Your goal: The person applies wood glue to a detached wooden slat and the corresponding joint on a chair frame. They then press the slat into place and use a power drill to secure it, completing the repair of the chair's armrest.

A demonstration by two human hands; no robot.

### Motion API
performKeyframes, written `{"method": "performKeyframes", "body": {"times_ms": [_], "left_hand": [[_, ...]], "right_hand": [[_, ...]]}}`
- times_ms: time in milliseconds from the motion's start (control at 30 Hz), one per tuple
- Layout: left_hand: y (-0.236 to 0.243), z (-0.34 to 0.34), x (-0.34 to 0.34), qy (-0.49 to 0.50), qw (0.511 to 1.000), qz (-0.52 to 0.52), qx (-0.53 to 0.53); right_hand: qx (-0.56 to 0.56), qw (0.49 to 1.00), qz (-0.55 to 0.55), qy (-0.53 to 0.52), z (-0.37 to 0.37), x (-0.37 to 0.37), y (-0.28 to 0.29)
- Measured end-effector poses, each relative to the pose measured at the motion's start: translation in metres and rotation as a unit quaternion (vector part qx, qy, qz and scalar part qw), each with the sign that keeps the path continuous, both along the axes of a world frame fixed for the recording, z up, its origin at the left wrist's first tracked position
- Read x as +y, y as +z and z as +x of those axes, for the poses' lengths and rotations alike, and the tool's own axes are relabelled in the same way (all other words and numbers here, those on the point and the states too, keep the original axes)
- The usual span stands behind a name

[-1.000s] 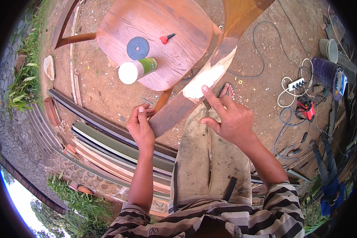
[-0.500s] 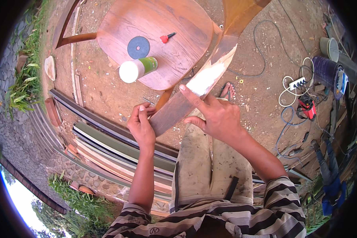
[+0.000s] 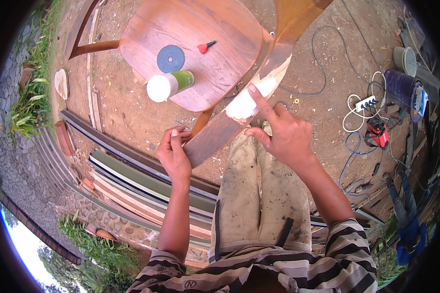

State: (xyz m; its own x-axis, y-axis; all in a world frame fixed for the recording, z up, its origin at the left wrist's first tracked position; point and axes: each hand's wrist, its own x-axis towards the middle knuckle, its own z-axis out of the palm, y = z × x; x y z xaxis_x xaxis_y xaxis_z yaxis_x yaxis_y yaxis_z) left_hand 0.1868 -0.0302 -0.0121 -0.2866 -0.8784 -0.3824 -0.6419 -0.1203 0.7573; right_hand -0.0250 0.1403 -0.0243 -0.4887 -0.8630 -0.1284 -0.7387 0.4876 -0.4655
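Right hand at white-patched brown wood

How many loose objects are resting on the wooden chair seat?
3 on the seat: a dark disc left of its middle, a red-and-black item to the disc's right, and a white-and-green container below the disc. Something behind the container might be hidden.
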Motion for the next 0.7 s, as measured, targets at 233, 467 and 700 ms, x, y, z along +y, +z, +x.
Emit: {"method": "performKeyframes", "body": {"times_ms": [233,467,700], "left_hand": [[0.001,-0.001,0.001,0.001,1.0,-0.003,-0.002],[-0.002,0.002,0.0,-0.002,1.0,-0.008,-0.008],[-0.001,0.001,0.0,-0.005,1.0,-0.009,-0.011]], "right_hand": [[-0.014,0.998,-0.02,-0.053,-0.012,0.008,-0.01],[0.015,0.997,0.034,-0.069,-0.037,0.01,-0.007],[0.021,0.998,-0.022,-0.063,-0.046,0.01,-0.009]]}}
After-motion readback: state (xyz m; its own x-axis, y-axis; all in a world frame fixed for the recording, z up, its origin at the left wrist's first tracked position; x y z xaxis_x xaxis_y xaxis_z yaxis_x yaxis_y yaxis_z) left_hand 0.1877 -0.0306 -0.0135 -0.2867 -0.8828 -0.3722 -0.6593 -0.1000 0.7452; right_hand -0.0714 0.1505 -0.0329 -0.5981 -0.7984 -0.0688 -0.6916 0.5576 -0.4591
